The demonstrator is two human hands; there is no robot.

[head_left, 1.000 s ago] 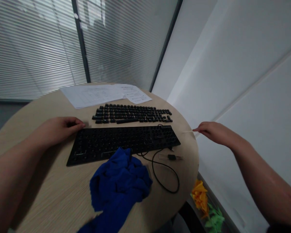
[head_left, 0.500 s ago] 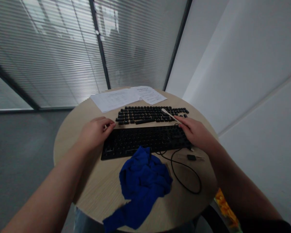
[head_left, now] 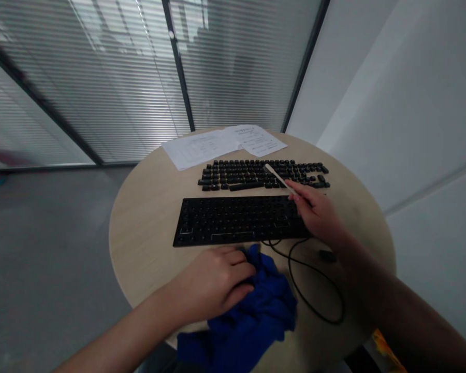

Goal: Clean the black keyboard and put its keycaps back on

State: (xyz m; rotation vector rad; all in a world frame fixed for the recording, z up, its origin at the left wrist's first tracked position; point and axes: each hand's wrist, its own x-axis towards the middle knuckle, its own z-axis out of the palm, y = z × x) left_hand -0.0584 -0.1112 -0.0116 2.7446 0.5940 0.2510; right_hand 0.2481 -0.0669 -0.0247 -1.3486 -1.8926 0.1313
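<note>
My left hand (head_left: 221, 277) lies over the upper left part of a crumpled blue cloth (head_left: 262, 305), its fingers curled onto the fabric. My right hand (head_left: 314, 210) pinches a thin light-coloured stick with a widened tip (head_left: 277, 177), which points up and left over the loose keycaps. Below that hand is the right end of a black keyboard base (head_left: 233, 217) without its keycaps, and the hand hides part of it. Black keycaps (head_left: 236, 173) stand in rows behind the base, with a long space bar in the front row.
White printed papers (head_left: 205, 147) lie at the back of the round wooden table (head_left: 140, 223). A black cable (head_left: 314, 311) loops right of the cloth, near a small dark object (head_left: 328, 256). A glass partition with blinds and a white wall stand behind.
My left hand has moved from the keyboard base's left end down and right onto the blue cloth. My right hand still holds the stick. The view has shifted.
</note>
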